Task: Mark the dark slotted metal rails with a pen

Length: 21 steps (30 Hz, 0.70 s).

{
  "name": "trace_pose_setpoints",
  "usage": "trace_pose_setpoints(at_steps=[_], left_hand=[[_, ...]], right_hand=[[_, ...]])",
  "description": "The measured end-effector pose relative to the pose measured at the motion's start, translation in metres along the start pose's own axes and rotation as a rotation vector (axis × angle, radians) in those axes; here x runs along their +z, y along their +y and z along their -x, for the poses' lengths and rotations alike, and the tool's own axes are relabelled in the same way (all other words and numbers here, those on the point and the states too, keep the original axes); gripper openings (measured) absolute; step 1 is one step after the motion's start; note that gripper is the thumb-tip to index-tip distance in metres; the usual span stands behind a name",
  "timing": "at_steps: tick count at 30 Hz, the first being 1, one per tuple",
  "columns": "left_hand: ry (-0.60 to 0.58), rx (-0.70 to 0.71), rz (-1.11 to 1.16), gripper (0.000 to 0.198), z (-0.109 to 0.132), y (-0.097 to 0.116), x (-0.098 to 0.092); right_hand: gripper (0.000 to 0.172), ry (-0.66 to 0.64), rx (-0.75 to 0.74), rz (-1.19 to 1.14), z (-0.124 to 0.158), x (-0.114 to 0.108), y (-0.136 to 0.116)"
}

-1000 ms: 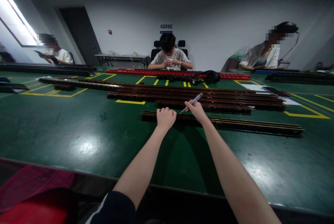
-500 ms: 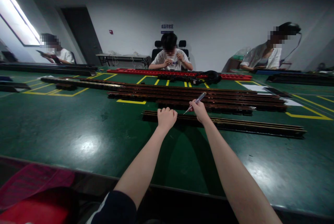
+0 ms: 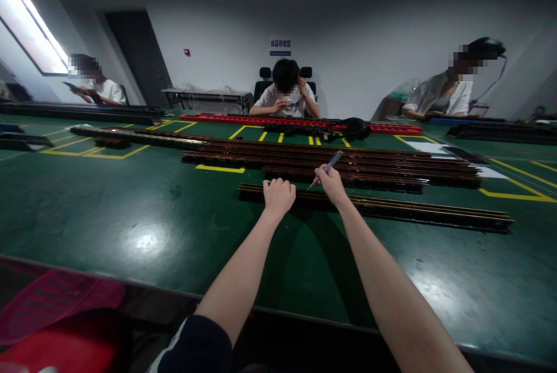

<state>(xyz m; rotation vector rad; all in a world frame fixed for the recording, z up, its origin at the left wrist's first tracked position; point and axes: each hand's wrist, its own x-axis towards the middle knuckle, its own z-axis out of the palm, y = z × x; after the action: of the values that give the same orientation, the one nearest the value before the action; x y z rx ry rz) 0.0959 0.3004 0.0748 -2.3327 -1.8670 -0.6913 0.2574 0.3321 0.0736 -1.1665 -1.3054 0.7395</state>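
A long black rail with brass-coloured strips (image 3: pixel 413 209) lies across the green table in front of me. My left hand (image 3: pixel 279 194) is closed over this rail near its left end; the fingertips are hidden behind it. In my right hand (image 3: pixel 329 180) is a slim screwdriver (image 3: pixel 334 159) with a translucent handle, held like a pen. Its thin shaft slants down and left, and the tip is at the rail, just right of my left hand. Whether the tip touches a strip I cannot tell.
Just beyond lies a bundle of several similar copper-striped rails (image 3: pixel 369 158). Farther back are a red slotted rail (image 3: pixel 217 118) and a coiled black cable (image 3: pixel 354 127). Yellow tape marks the green table (image 3: pixel 108 205). One person (image 3: pixel 285 97) sits opposite, others left and right.
The view has shifted very slightly. My hands and the screwdriver keep almost the same place on the rail. The person opposite has raised a hand nearer the head.
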Motion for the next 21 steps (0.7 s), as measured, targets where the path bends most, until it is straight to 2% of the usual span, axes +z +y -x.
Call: trace_pose_setpoints(at_steps=[9,15,21], left_hand=[[-0.045,-0.123,-0.023,0.047,-0.005,-0.009,-0.006],[-0.03,-0.147,-0.044,0.047,-0.009,-0.024,-0.006],[-0.024,-0.177,-0.015,0.046,-0.008,-0.028,-0.008]], right_hand=[[0.031,-0.08,-0.023,0.062,0.004,0.008,-0.007],[0.025,-0.16,-0.045,0.112,0.008,0.012,-0.011],[0.022,-0.183,-0.03,0.117,0.009,0.013,-0.013]])
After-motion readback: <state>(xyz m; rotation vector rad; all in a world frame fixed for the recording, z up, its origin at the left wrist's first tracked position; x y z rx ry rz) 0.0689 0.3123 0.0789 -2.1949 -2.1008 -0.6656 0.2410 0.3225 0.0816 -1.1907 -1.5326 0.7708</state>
